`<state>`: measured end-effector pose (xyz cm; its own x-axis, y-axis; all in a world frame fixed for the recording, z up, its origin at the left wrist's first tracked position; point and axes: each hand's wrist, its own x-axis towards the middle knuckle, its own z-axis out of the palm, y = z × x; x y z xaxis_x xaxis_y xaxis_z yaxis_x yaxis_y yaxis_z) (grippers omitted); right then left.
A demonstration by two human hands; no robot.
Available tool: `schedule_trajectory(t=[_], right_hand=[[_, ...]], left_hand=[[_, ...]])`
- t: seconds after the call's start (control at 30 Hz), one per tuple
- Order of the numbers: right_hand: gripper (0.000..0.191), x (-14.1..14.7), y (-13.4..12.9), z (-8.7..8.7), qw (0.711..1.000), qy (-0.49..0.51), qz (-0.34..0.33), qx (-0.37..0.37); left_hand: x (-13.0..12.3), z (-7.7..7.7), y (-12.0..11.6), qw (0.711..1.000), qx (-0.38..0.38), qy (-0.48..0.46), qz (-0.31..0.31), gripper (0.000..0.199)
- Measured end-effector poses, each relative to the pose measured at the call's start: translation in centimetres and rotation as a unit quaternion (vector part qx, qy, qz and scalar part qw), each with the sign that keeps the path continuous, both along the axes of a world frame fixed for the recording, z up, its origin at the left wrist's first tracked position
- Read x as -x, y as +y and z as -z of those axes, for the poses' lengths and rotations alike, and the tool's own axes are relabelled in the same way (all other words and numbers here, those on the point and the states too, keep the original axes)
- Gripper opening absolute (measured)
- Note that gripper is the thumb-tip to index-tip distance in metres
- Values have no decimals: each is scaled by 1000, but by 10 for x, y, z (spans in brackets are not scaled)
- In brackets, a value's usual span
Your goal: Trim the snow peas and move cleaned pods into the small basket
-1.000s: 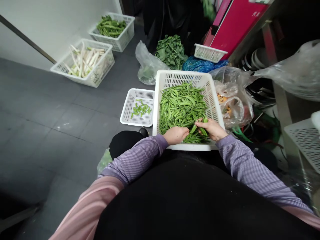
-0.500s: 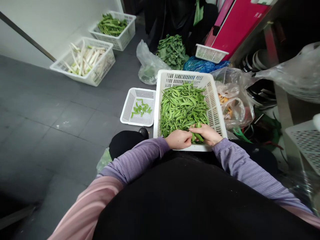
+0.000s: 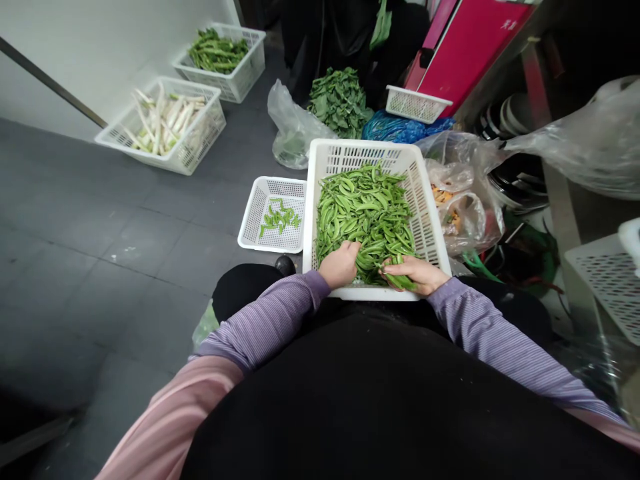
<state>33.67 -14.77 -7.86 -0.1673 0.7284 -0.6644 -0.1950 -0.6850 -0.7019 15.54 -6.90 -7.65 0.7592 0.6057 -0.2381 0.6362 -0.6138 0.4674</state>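
A large white slotted plastic basket point(image 3: 363, 151) sits on my lap, heaped with a pile of green snow pea pods point(image 3: 365, 213). My left hand point(image 3: 341, 265) rests in the front of the pile, its fingers curled down among the pods, so whatever they touch is hidden. My right hand point(image 3: 413, 275) lies just above the basket's front right corner and grips a small bunch of pods point(image 3: 397, 279). Left of the large basket, a small white slotted basket point(image 3: 265, 200) holds several loose pods point(image 3: 279, 219).
Behind stand a white basket of pale stalks point(image 3: 203, 113) and one of green beans point(image 3: 245, 67) on the grey tile floor. A heap of leafy greens point(image 3: 340, 101), a blue bag point(image 3: 395, 127) and a clear bag of orange scraps point(image 3: 463, 213) crowd the basket.
My left hand has moved away from my right and forward into the pile. My right hand has shifted toward the basket's right corner, its pods still in its grip.
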Motion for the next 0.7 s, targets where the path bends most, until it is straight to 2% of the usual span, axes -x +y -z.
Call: schedule_trajectory(t=[0.07, 0.13, 0.2, 0.27, 0.33, 0.43, 0.5, 0.53, 0.6, 0.63, 0.67, 0.7], right_hand=[[34, 1, 0, 3, 1000, -6, 5, -2], [35, 3, 1, 6, 1000, -13, -9, -5], [35, 4, 5, 9, 998, -51, -42, -13], [34, 2, 10, 10, 979, -190, -66, -44], [30, -2, 16, 10, 926, -365, -54, -87], [22, -8, 23, 5, 791, -589, -56, -158], [22, -5, 25, -1, 711, -654, -137, -220], [21, -1, 26, -4, 684, -654, -201, -252], [19, 8, 26, -8, 668, -604, -325, -289], [17, 13, 26, -9, 670, -578, -362, -292], [15, 18, 25, -9, 684, -560, -368, -288], [13, 22, 24, -8, 713, -545, -343, -280]], left_hand=[[-1, -4, -6, 996, -19, -49, 76, 48], [-2, -6, -9, 988, -34, -53, 138, 37], [-2, -6, -7, 985, -48, -21, 163, 29], [-1, -5, -2, 985, -63, 16, 159, 32], [1, -2, 5, 986, -75, 46, 144, 33], [5, -1, 12, 986, -72, 72, 135, 31], [6, -1, 13, 984, -62, 74, 150, 30], [5, -1, 13, 983, -59, 73, 157, 29], [4, -1, 11, 983, -55, 63, 162, 29], [3, -1, 10, 985, -53, 52, 158, 29], [2, -1, 9, 987, -53, 35, 149, 30], [2, -1, 7, 990, -52, 14, 134, 30]])
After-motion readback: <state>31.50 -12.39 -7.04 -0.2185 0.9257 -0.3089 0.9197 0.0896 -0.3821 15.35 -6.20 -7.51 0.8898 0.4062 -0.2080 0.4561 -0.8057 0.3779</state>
